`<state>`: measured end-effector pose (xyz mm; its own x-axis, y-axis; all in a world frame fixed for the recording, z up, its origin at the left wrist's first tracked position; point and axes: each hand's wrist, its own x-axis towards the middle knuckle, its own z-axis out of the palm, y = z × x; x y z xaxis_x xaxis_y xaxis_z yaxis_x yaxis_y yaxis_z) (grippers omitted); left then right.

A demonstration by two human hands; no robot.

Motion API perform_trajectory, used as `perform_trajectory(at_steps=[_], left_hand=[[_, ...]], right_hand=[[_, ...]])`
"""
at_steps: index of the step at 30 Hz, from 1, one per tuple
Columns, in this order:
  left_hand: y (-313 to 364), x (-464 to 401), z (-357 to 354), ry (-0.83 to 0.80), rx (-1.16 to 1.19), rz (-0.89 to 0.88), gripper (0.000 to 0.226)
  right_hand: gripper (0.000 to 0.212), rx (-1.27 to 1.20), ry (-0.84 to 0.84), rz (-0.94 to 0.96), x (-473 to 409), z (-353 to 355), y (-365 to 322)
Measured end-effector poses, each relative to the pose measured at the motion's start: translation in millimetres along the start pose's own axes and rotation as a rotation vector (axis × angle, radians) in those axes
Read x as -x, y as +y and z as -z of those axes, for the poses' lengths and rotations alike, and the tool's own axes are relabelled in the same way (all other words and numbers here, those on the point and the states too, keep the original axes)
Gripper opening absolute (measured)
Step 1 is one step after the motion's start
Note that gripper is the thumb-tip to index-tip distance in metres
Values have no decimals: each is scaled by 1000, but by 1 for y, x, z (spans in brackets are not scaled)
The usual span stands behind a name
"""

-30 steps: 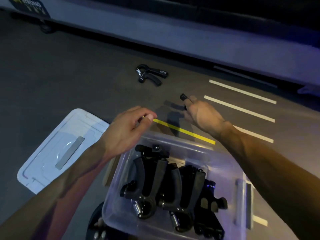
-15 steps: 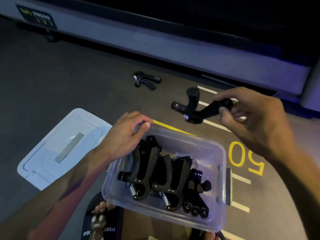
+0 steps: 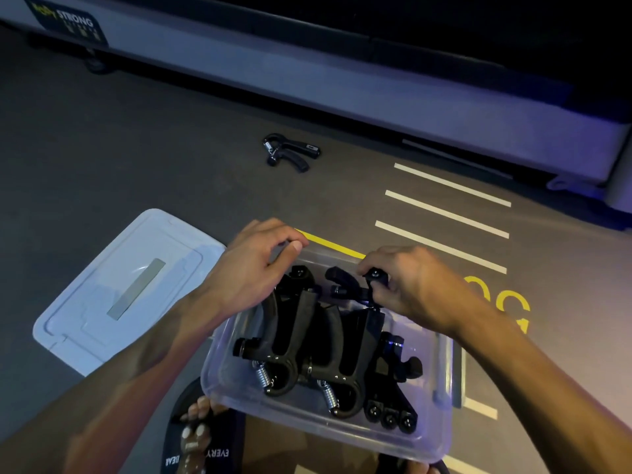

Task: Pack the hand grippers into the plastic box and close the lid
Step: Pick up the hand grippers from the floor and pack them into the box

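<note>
Hand grippers, black and matte with curved moulded handles, fill most of the clear plastic box [image 3: 441, 446], and one more hand gripper [image 3: 345, 285] is held at the box's far end. The right hand [image 3: 410, 285] has its fingers [image 3: 379, 290] curled round this gripper, pinching it near the knurled adjusting knob, so that its handle end tilts over the pile below. The left hand [image 3: 249, 275] hangs over the box's far left corner with its fingers [image 3: 294, 246] bent inward, thumb close to forefinger; whether they nip the rim or hold nothing I cannot tell.

Under the hands, the packed grippers [image 3: 307, 354] lie side by side along the box, their rounded hinge ends toward the near wall, with shiny coiled steel springs [image 3: 261, 376] showing at the bends and small round knobs lined up at the near right. The box is translucent, soft-cornered and rectangular, with a moulded handle recess on its right wall.

Left of the box, just beside it, the lid [image 3: 102, 302] lies flat on the floor: pale, frosted plastic, rounded corners, stepped panel and a grey strip across its middle. Farther off on the dark, finely textured floor [image 3: 119, 148] a single loose gripper [image 3: 290, 153] lies apart, its handles splayed. White painted bars [image 3: 444, 213], a yellow line and yellow digits mark the floor to the right. A long padded grey base [image 3: 307, 70] runs along the far side.
</note>
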<state>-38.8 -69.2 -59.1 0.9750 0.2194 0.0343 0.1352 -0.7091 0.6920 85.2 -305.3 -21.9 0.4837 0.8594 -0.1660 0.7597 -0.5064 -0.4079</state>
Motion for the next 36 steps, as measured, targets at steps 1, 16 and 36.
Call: perform_trajectory(at_steps=[1,16,36], left_hand=[[-1,0,0,1,-1,-3,26],[4,0,-6,-1,-58,-65,20],[-1,-3,-9,77,-33,-68,24]], right_hand=[[24,7,-22,-15,-2,-6,1],[24,-8,11,-223,-9,-50,-10],[37,-24,28,-200,-9,-30,5]])
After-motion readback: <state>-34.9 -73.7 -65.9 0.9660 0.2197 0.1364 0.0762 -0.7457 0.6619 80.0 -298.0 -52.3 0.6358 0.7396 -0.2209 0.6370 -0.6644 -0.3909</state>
